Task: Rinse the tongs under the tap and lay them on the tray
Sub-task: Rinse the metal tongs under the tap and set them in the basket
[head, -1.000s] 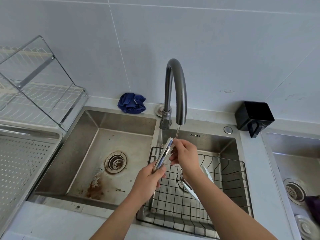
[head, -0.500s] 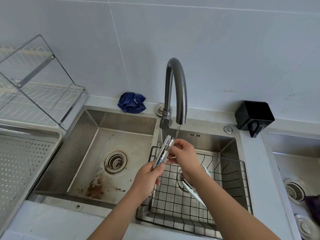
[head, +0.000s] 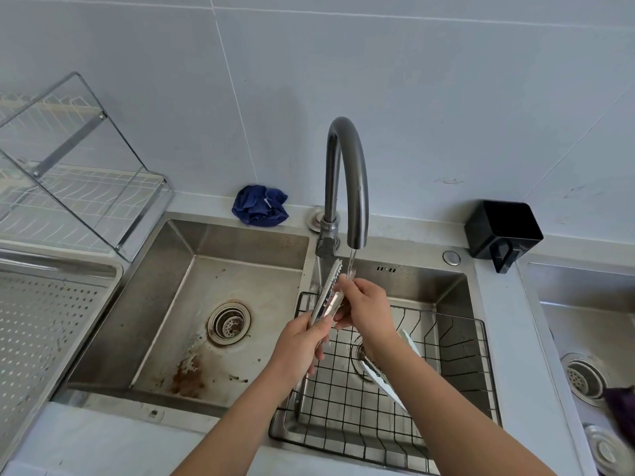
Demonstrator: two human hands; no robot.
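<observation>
You hold the tongs (head: 328,293) at the running tap (head: 347,173), over the wire basket (head: 457,341).

Your left hand (head: 302,341) has its fingers curled round the lower end of the tongs, gripping them so they tilt with the toothed tips up, just left of the water stream (head: 351,264). Your right hand (head: 366,304) closes its fingertips on the upper part of the tongs, thumb and fingers pinching the metal, and the stream lands on those fingers. The tongs' arms lie close together. The perforated tray (head: 41,324) sits well apart on the far left, beyond the left basin (head: 240,255). A blue cloth (head: 259,205) lies behind the sink; a white utensil (head: 385,376) rests in the basket under your right forearm.
</observation>
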